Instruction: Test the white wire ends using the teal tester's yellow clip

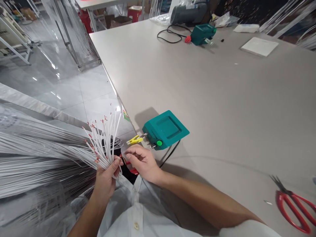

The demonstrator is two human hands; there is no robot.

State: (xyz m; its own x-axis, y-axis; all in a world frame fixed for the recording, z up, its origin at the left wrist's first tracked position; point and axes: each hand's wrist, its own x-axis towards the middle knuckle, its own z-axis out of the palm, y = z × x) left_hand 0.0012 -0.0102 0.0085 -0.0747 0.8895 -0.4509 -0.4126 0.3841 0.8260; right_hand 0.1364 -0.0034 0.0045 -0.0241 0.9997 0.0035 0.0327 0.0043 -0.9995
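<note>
My left hand (108, 172) is closed around a bunch of white wires (107, 144), whose loose ends fan upward and many of which carry small red tips. Just right of it, my right hand (144, 163) is loosely curled, thumb and fingers a little apart, with nothing visible in it. Beyond the right hand, a teal box-shaped device (168, 128) with a green knob sits at the table edge. A yellow clip (135, 140) is attached to the device's front side.
Long bundles of white wire (49, 154) hang at the left beside the table (217, 108). Red-handled scissors (292, 207) lie at the right. At the back are a second teal device (202, 34), a dark grey cylinder (185, 13) and a white pad (259, 46).
</note>
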